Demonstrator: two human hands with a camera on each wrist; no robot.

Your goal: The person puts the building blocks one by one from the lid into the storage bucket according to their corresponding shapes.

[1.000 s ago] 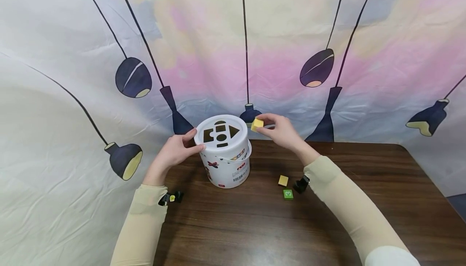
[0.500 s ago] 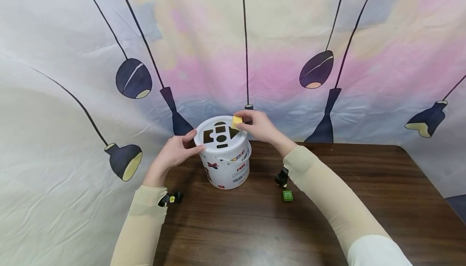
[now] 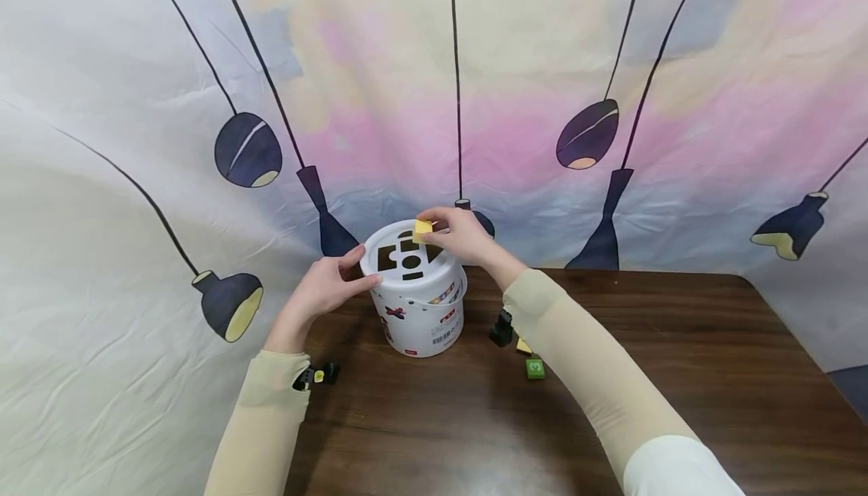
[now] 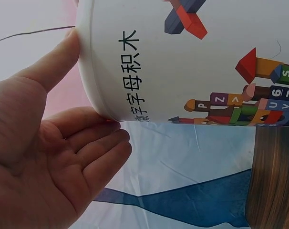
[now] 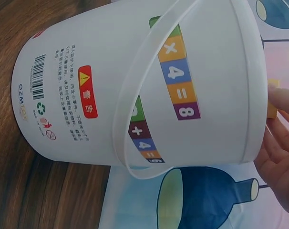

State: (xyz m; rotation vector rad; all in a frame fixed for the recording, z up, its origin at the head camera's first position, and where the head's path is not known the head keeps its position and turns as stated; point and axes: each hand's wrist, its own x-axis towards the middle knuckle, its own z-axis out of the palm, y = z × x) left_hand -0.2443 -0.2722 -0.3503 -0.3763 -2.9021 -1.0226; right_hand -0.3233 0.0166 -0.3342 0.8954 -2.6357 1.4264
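Observation:
A white bucket [image 3: 420,323] with printed pictures stands upright on the table. Its white lid [image 3: 427,271] has several dark shaped openings. My left hand [image 3: 322,285] rests on the bucket's left rim; in the left wrist view, that hand's [image 4: 54,162] thumb and fingertips touch the rim, fingers fairly straight. Between thumb and fingers, my right hand [image 3: 468,236] pinches a small yellow block [image 3: 422,230] over the far right part of the lid. In the right wrist view, the block [image 5: 272,102] appears just above the lid, partly hidden; whether it touches cannot be told.
A green block [image 3: 535,368] marked 3 lies on the brown wooden table [image 3: 420,428]. Behind it, another yellow block [image 3: 524,346] is partly covered by the right sleeve. The bucket's handle [image 5: 125,95] hangs on its right side. A lamp-patterned cloth [image 3: 529,51] hangs behind.
My right hand has carried the yellow block leftward from beside the bucket to over the lid. The right sleeve now partly covers the yellow block on the table. My left hand has stayed at the rim.

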